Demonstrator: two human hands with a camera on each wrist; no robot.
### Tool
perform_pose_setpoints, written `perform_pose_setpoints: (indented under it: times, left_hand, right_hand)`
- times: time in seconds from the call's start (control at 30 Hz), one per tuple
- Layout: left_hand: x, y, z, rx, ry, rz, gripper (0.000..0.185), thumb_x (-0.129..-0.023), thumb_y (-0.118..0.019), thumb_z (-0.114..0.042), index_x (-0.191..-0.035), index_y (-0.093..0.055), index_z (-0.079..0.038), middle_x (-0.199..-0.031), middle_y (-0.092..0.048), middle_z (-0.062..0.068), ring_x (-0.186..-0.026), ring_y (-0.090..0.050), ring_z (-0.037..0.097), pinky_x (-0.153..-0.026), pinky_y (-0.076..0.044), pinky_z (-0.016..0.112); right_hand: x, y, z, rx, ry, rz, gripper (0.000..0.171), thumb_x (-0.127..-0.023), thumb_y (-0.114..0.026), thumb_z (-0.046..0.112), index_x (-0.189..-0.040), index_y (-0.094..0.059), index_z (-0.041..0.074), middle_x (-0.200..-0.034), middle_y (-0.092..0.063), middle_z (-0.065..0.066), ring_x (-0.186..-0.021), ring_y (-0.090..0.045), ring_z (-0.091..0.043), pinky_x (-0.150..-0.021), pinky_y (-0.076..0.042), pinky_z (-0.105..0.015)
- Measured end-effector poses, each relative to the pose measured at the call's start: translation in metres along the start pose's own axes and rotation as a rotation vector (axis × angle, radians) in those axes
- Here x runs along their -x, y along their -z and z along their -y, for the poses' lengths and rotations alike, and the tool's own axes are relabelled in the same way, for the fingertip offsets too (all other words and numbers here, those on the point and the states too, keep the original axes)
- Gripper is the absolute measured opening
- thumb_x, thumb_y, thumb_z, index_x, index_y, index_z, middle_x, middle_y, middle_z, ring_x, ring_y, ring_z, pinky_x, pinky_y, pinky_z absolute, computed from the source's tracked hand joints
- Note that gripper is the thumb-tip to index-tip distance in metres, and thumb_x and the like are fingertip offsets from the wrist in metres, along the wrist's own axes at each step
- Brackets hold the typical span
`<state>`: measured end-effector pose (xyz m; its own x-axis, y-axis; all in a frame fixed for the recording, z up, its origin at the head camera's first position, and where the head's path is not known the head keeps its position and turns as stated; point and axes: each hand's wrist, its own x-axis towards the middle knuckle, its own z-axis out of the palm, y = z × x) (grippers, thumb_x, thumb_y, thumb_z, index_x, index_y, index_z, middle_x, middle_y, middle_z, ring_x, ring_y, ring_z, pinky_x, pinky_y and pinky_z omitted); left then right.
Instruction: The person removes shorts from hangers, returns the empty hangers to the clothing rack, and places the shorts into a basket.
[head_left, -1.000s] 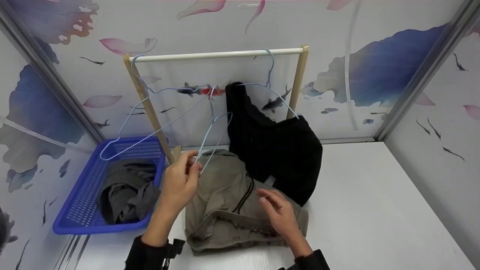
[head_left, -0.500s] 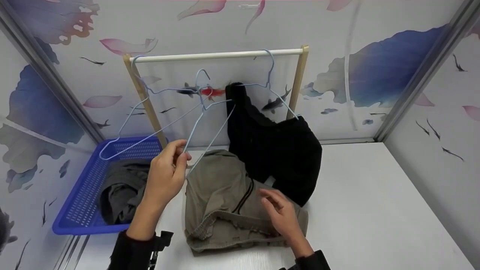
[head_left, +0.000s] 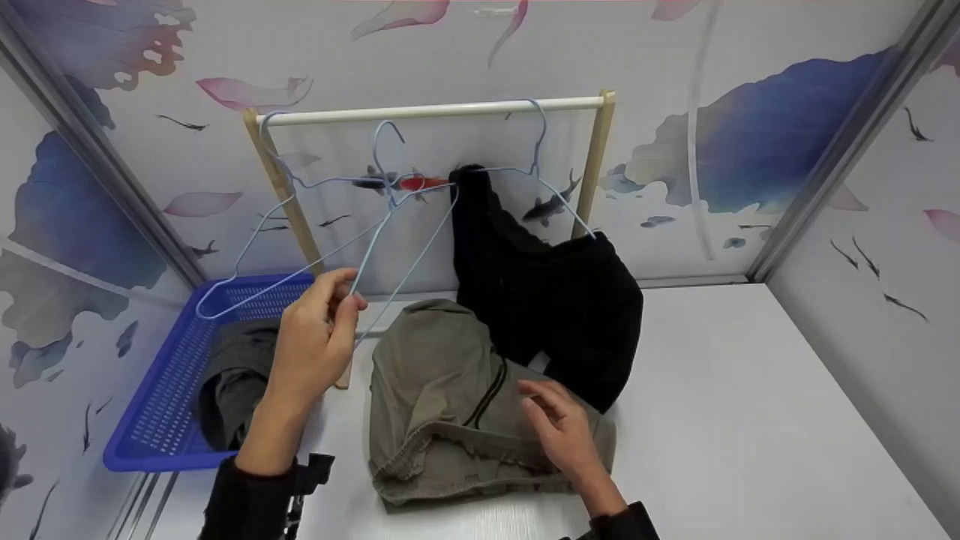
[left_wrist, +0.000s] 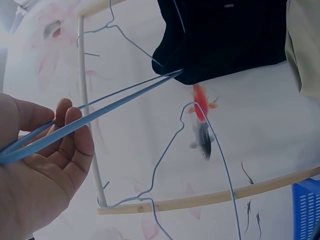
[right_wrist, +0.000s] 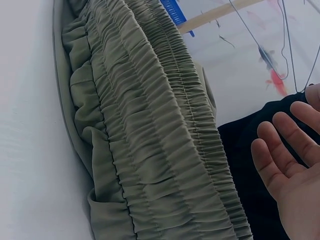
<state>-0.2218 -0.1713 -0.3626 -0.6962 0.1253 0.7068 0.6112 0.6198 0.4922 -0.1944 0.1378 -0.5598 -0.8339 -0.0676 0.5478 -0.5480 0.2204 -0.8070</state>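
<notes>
My left hand (head_left: 339, 298) pinches the lower corner of a light blue wire hanger (head_left: 390, 225), whose hook (head_left: 384, 146) stands just below the white rail (head_left: 435, 110). In the left wrist view the left hand (left_wrist: 45, 165) has its fingers curled round the doubled hanger wire (left_wrist: 115, 102). My right hand (head_left: 546, 411) hovers open over folded olive trousers (head_left: 442, 390) on the white table (head_left: 735, 420). The right wrist view shows the right hand (right_wrist: 290, 165) with straight fingers beside the trousers' elastic waistband (right_wrist: 150, 140).
A black garment (head_left: 555, 300) hangs from another hanger on the rail's right side and drapes onto the table. A bare hanger (head_left: 259, 232) hangs at the rail's left end. A blue basket (head_left: 161, 420) with a grey garment (head_left: 232, 375) sits at the left. Patterned walls enclose the table.
My left hand has lifted the hanger up and to the left, off the olive trousers; its hook now sits near the rail. The right hand has stayed in place.
</notes>
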Motion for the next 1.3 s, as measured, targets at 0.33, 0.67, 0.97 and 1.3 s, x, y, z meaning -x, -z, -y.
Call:
perform_pose_setpoints:
  times: [0.33,0.67,0.97,1.3]
  left_hand:
    - [-0.010,0.011,0.008,0.009,0.061,-0.001,0.025,-0.100,-0.056,0.005,-0.123,-0.064,0.010,-0.088,-0.072,0.013,-0.073,-0.056,0.013,-0.063,-0.042,0.016]
    - [-0.024,0.016,0.017,0.075,0.153,0.003,0.026,-0.102,-0.054,0.002,-0.126,-0.064,0.007,-0.091,-0.072,0.014,-0.075,-0.056,0.009,-0.068,-0.045,0.015]
    - [-0.033,0.016,0.023,0.121,0.212,-0.004,0.026,-0.103,-0.052,0.002,-0.127,-0.064,0.006,-0.094,-0.073,0.017,-0.077,-0.060,0.013,-0.071,-0.047,0.014]
    - [-0.041,0.014,0.029,0.100,0.224,-0.008,0.027,-0.104,-0.052,0.001,-0.128,-0.064,0.004,-0.096,-0.073,0.018,-0.072,-0.057,0.009,-0.066,-0.044,0.014]
  right_hand:
    - [0.001,-0.001,-0.002,0.014,0.013,-0.005,0.030,-0.097,-0.061,-0.008,-0.126,-0.069,-0.004,-0.115,-0.070,-0.017,-0.095,-0.066,-0.011,-0.078,-0.054,-0.022]
    - [0.004,0.000,0.001,0.009,-0.049,0.029,0.028,-0.102,-0.060,0.000,-0.128,-0.068,-0.002,-0.117,-0.069,-0.019,-0.096,-0.069,-0.024,-0.080,-0.054,-0.022]
    - [0.005,-0.003,-0.001,0.015,-0.051,0.005,0.028,-0.098,-0.061,-0.008,-0.124,-0.070,-0.004,-0.115,-0.070,-0.019,-0.096,-0.068,-0.013,-0.079,-0.054,-0.019]
    - [0.006,-0.001,-0.005,0.024,-0.050,0.037,0.029,-0.100,-0.061,-0.003,-0.127,-0.070,0.001,-0.118,-0.070,-0.014,-0.097,-0.067,-0.011,-0.080,-0.055,-0.023]
